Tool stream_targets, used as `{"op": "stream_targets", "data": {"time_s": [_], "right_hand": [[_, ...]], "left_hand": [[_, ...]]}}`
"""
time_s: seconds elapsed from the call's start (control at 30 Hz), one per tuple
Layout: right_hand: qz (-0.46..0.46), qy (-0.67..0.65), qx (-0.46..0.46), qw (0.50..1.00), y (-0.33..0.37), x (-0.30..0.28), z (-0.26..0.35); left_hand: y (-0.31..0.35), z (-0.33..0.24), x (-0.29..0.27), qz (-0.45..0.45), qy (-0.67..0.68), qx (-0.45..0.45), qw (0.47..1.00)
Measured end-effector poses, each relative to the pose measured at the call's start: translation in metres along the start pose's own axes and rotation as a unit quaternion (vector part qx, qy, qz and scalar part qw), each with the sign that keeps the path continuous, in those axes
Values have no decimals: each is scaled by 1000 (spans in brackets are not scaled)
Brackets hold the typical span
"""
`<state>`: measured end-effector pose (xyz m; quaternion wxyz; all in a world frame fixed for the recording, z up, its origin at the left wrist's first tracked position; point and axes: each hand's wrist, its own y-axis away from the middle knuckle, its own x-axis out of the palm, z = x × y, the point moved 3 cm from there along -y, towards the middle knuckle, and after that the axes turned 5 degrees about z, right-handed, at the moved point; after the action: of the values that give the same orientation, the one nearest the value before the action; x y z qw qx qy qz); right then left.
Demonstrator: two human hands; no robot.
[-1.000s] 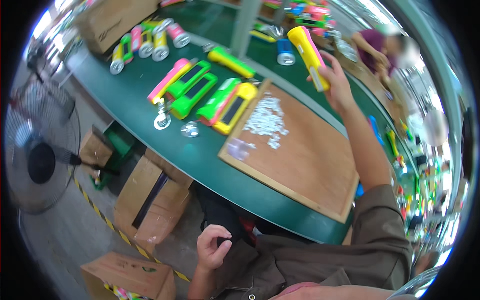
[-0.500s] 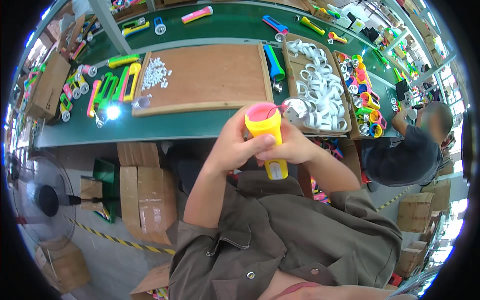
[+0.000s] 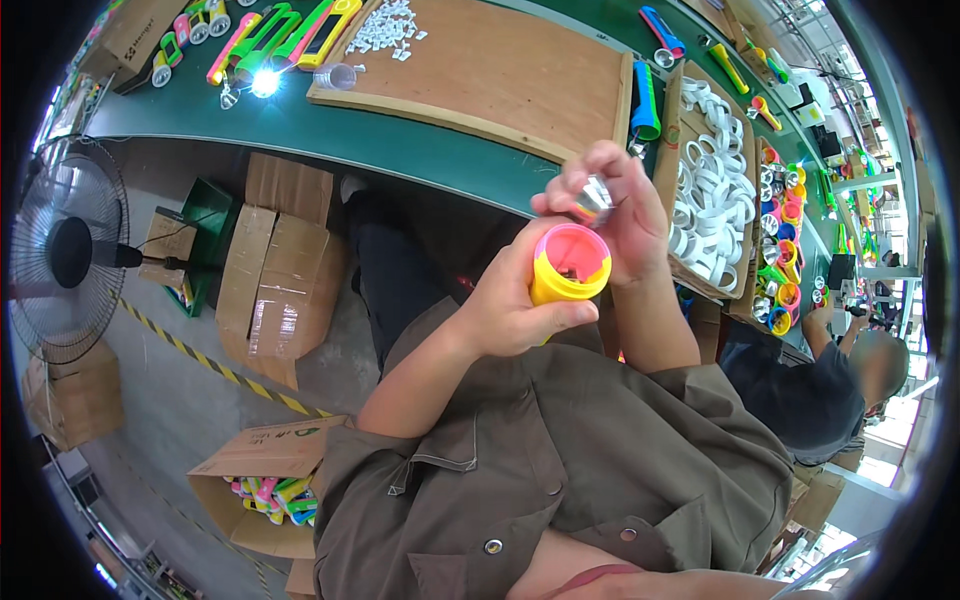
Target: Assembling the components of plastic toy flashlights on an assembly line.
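My left hand is closed around a yellow flashlight body with a pink inner rim. Its open mouth faces up toward me, and something small and dark shows inside. Just above that mouth, my right hand has its fingers curled around a shiny silver reflector cup. The cup is apart from the body, slightly blurred and partly covered by the fingers. No wire between cup and body can be made out now. The lower part of the flashlight is hidden behind the left hand.
A wood-framed board with small white pieces lies on the green bench. Right of it stand a box of white rings and a box of coloured flashlight parts. A lit lamp shines at left. A co-worker sits at right.
The reflector, hanging by a thin wire beside the flashlight before, is now in my right fingers above the opening. My right hand has left the body. The view has turned and shifted.
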<state>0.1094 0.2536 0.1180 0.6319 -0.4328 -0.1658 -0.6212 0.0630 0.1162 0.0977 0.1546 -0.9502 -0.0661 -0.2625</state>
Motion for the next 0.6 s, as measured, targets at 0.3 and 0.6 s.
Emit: {"op": "stream_targets", "data": {"time_s": [0.3, 0.6], "right_hand": [[180, 670, -29, 719, -17, 42, 17], [85, 709, -42, 699, -1, 29, 1]], "left_hand": [[-13, -16, -16, -122, -250, 76, 958], [-12, 11, -23, -207, -488, 293, 795]]}}
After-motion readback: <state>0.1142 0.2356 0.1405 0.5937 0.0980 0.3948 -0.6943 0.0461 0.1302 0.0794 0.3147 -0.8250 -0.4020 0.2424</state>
